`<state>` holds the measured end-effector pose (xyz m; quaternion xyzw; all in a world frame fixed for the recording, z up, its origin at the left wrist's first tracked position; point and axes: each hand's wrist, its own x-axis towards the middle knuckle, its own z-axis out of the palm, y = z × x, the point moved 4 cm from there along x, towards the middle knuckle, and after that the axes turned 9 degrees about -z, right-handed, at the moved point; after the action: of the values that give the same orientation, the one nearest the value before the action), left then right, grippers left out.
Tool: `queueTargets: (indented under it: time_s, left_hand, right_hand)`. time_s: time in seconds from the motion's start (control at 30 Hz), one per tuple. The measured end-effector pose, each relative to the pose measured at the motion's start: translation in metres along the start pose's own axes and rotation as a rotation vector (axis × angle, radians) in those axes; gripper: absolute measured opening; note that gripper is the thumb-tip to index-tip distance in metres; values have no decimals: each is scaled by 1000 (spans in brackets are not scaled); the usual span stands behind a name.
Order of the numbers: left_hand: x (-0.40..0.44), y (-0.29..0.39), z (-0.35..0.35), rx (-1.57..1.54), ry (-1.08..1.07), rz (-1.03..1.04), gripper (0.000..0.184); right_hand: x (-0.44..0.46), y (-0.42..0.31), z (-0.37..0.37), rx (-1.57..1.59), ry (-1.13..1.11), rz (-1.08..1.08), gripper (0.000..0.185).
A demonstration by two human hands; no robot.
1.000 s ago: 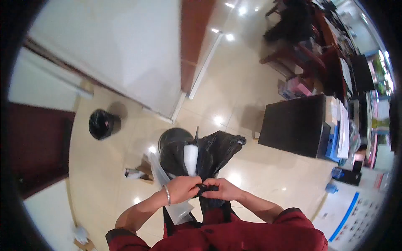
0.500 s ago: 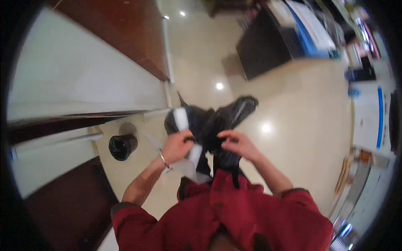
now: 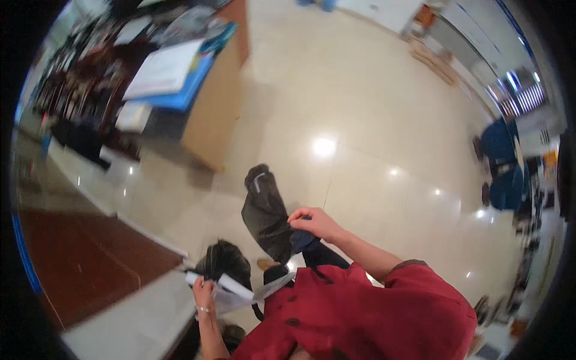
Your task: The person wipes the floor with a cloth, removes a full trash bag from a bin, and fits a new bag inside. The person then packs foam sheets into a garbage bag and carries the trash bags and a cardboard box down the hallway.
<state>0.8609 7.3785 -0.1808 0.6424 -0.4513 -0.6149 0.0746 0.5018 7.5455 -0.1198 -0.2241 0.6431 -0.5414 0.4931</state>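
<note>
My left hand, with a bracelet at the wrist, is closed around a white roll. A thin, see-through sheet trails from the roll toward the red garment. Beside this hand hangs a dark, crinkled plastic bag; whether the fingers also hold it cannot be made out. My right hand is closed in a pinch at the top of a second black plastic bag, which stretches out over the floor. Dark blue fabric shows just below these fingers.
At the upper left stands a desk bearing papers and a blue folder. A reddish-brown panel lies at the lower left. Blue chairs are on the right. Glossy tiled floor spans the middle.
The view has swung right, so the desk now appears at the left. My hands have moved apart: the left, with the white roll, sits lower, and the right has a black bag extended before it.
</note>
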Motion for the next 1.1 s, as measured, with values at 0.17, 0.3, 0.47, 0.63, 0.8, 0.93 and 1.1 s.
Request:
queueTargets:
  time_s: [0.17,0.3,0.47,0.63,0.8,0.93,1.1]
  left_hand:
    - [-57,71,27,-7,71,-122,8]
    - [3,46,-11,124,143,-255,9]
    - [69,100,53,304,-127,-132,17]
    - [67,202,189,370,-392,-18,47]
    - [-14,306,311,332,-846,224,92]
    - [68,327,370,383,-655,32,30]
    - [114,343,448,234,-659,-124,11]
  right_hand:
    - [-59,-67,-78,98,138,-121,19]
    - [-115,-81,-110,148,301,-150,19]
    - [-173,-96,-175,81,575,-113,18]
    - [-162,-76,-268,151,852,-158,17]
    - [-172,-95,-343,155,1134,-268,16]
    - [-211,-101,-365,128,1306,-167,15]
    - [-249,-100,-395,138,1475,-154,13]
